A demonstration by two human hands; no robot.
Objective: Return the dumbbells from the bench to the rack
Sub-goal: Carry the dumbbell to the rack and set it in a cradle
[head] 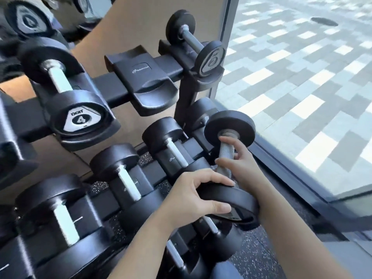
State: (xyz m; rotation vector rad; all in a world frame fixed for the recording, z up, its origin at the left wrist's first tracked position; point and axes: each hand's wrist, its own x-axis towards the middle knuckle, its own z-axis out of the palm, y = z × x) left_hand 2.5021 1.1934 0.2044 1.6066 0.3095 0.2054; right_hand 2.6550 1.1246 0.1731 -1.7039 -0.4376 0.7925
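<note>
Rack (112,83) loaded, one cradle (145,77) bare; left hand (191,196) grips dumbbell (229,125) head, right hand (239,164) its handle (224,150).

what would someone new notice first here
Centre right, two hands hold a black round-headed dumbbell with a knurled steel handle by the right end of the black metal rack, at its lower row. The left hand grips the near head and the right hand grips the handle. Above, an empty black cradle sits between a black dumbbell marked 4 and a smaller black dumbbell.
</note>
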